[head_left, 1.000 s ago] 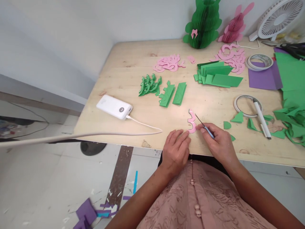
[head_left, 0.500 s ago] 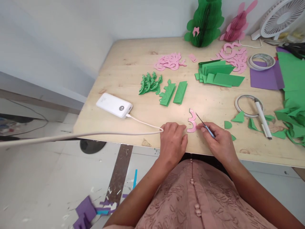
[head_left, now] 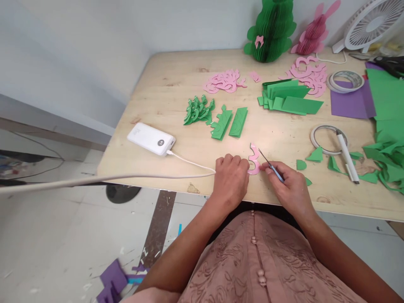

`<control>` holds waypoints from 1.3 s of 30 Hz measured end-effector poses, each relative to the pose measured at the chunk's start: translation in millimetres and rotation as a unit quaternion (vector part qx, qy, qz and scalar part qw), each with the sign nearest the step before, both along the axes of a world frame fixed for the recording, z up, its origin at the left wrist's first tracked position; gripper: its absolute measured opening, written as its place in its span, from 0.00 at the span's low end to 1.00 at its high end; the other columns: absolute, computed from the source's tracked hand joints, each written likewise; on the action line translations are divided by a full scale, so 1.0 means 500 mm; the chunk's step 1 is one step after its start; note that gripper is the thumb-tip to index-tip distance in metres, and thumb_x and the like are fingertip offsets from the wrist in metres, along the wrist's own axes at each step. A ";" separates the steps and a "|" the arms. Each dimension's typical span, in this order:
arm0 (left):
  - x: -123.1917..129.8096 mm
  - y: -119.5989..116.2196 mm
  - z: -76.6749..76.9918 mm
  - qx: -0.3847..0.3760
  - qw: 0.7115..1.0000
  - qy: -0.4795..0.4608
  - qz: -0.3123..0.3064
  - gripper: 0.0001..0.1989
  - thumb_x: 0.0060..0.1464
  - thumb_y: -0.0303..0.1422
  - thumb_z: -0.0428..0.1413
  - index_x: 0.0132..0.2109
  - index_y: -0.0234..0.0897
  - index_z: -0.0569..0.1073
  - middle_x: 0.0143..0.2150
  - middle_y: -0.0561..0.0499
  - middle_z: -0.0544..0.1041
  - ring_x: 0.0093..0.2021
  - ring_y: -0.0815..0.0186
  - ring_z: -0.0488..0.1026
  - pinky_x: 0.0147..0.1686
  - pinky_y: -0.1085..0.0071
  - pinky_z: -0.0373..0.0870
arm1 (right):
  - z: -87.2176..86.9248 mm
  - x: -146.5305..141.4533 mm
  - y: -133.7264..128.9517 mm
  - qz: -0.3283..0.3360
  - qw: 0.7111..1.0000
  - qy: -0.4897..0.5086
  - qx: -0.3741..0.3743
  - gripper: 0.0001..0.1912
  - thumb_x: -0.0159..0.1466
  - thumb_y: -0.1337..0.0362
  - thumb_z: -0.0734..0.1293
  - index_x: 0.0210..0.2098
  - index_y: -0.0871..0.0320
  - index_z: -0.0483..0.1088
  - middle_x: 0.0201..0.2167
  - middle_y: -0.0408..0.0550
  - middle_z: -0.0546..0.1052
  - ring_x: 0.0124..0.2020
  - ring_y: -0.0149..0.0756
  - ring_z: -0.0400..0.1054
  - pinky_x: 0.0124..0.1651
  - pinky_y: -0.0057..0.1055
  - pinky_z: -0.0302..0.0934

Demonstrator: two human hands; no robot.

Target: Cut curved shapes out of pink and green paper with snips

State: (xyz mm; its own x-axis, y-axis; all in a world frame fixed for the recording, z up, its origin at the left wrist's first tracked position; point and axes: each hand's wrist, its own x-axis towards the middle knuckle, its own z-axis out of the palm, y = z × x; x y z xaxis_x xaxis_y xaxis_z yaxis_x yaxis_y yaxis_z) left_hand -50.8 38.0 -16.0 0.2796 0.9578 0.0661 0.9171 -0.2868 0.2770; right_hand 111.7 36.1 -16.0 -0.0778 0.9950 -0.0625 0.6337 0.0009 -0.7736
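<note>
The wavy pink paper piece [head_left: 255,159] lies near the front of the table [head_left: 158,97] between the left hand [head_left: 231,179], curled, its grip unclear, and the right hand [head_left: 292,185], pinching a thin blue-handled tool [head_left: 277,174] whose tip could nick the piece if it slips left.

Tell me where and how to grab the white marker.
I'd pinch the white marker mid-barrel, from above, fingers across its long sides. It runs far to near, crossing the tape ring at its rim; its slim middle looks easiest to close on, while a clip juts left near the closer end. The right hand is nearer but holds a blue-handled tool.
</note>
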 end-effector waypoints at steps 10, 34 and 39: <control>0.001 0.010 0.007 -0.009 1.000 0.013 -0.004 0.02 0.53 0.28 0.54 0.32 0.38 0.70 0.35 0.45 0.74 0.39 0.55 0.67 0.36 0.58 0.61 | 0.002 -0.001 -0.001 -0.008 1.000 -0.004 -0.007 0.13 0.63 0.60 0.61 0.39 0.58 0.75 0.35 0.49 0.81 0.34 0.42 0.73 0.36 0.33 0.63; 0.004 0.012 0.006 -0.017 1.000 0.017 0.004 0.01 0.50 0.29 0.57 0.32 0.38 0.71 0.35 0.46 0.75 0.40 0.54 0.68 0.37 0.58 0.62 | -0.002 -0.002 0.000 -0.013 1.000 -0.005 -0.007 0.13 0.62 0.60 0.61 0.38 0.57 0.76 0.37 0.50 0.81 0.38 0.44 0.74 0.37 0.34 0.64; 0.006 0.017 0.006 -0.026 0.999 0.016 0.008 0.01 0.50 0.29 0.56 0.33 0.38 0.71 0.35 0.46 0.75 0.40 0.55 0.68 0.38 0.58 0.61 | -0.001 -0.002 0.000 -0.008 1.000 -0.006 -0.003 0.13 0.63 0.61 0.61 0.39 0.57 0.76 0.39 0.50 0.80 0.40 0.44 0.73 0.40 0.35 0.64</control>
